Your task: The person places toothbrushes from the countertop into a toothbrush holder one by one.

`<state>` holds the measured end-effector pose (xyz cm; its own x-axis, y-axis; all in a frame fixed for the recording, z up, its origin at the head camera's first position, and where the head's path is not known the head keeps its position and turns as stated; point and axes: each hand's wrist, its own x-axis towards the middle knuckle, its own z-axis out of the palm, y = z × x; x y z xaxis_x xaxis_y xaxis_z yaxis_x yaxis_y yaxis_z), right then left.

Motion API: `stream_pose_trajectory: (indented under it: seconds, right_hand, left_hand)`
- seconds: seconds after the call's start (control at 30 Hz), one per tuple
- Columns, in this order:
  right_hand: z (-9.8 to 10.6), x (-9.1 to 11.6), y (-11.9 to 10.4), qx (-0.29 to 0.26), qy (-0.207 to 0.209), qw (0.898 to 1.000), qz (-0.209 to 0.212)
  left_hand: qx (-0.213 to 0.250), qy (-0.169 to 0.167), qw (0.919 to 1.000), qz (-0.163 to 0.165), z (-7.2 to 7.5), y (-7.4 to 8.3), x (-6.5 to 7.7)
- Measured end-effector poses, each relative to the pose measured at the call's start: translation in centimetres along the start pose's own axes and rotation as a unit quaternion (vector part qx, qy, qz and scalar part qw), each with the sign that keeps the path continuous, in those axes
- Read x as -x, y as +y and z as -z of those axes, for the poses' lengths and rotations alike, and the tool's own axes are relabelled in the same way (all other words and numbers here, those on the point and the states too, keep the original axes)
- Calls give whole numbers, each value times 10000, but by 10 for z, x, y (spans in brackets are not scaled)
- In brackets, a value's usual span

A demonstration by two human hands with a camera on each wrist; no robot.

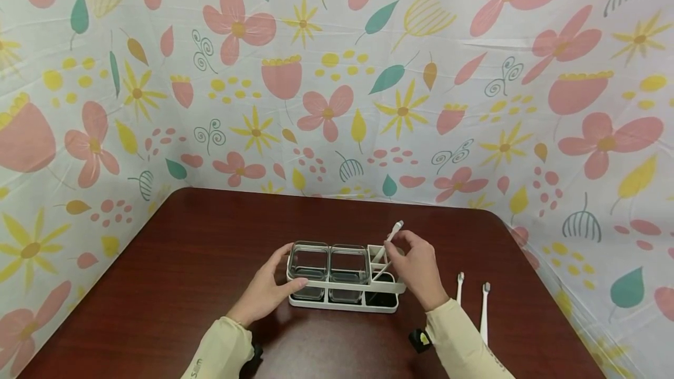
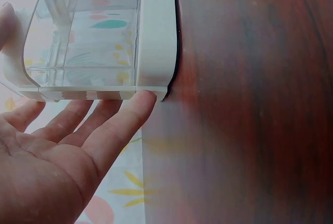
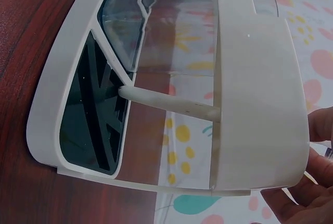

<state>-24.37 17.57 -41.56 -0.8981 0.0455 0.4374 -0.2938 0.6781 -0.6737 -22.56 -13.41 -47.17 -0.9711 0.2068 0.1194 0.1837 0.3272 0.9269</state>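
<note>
A white toothbrush holder (image 1: 347, 307) with two clear cups, a left cup (image 1: 309, 262) and a middle cup (image 1: 349, 263), stands on the table. At its left end my left hand (image 1: 267, 285) grips it, thumb over the front rail and fingers (image 2: 117, 130) along the end. My right hand (image 1: 417, 262) is at the slotted right section and pinches a white toothbrush (image 1: 395, 230), which leans with its head up. Below the upper rack, a slanted white rod (image 3: 171, 103) reaches down to the dark base pad (image 3: 88, 120). The right hand is mostly hidden behind the rack in the right wrist view.
Two more white toothbrushes lie on the table to the right, one (image 1: 460, 286) by the right sleeve and another (image 1: 484, 312) farther right. The dark red wooden table (image 1: 210, 238) meets a flower-printed cloth (image 1: 337, 75) at the back and sides.
</note>
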Motion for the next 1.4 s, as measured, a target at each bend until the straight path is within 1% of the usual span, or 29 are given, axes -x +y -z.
stream_pose_trajectory:
  seconds: [0.17, 0.33, 0.5, 0.83, 1.03, 1.23, 1.33, 1.4]
  right_hand:
    - [1, 0, -1, 32, -19, 10000, 8]
    - [4, 1, -1, 214, 5, 9996, 172]
    - [7, 2, 1, 330, -42, 9993, 149]
    - [19, 2, 5, 176, 342, 9988, 294]
    - [29, 5, 10, 234, 457, 9987, 17]
    - [40, 7, 19, 302, 724, 9966, -240]
    - [45, 9, 25, 460, 837, 9945, -427]
    - [51, 10, 30, 669, 846, 9927, -533]
  left_hand:
    - [-44, -28, 10000, -7, 0, -2, 0]
    - [11, -46, 10000, -61, 0, -2, -1]
    - [7, -45, 10000, -24, 1, -1, -1]
    - [14, -50, 10000, -67, 1, -2, 0]
    - [-26, -28, 10000, -21, 0, -2, 0]
    - [-15, -30, 10000, -38, 1, -1, 0]
    - [-48, -14, 10000, -47, 1, 0, 0]
    - [-88, 7, 9999, -54, 1, 0, 0]
